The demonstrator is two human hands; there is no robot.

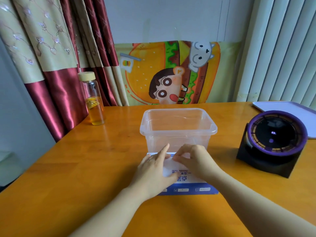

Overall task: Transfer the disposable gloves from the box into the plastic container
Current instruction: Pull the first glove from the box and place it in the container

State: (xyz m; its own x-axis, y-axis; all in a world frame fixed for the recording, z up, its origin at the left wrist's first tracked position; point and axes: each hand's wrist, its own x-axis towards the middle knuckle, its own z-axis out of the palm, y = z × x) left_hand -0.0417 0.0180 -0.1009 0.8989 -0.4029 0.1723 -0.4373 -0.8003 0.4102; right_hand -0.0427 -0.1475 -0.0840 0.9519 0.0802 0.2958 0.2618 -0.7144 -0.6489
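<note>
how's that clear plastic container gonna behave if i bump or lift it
Probably light and easy to slide: the plastic container looks thin-walled and empty, on a glossy table. Unlikely to tip, since it's wider than tall. The box sits just in front, so shoving that might nudge it.

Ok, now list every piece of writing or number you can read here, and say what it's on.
Glove box, top: large dark Chinese characters, upside down to the camera, partly under the left hand, the right hand and the glove it pinches; not readable.
Glove box, blue near side: three small white labels; too blurred to read.
Fan, centre display: small glowing digits; too small to read.
Nothing can be quoted with certainty.
</note>
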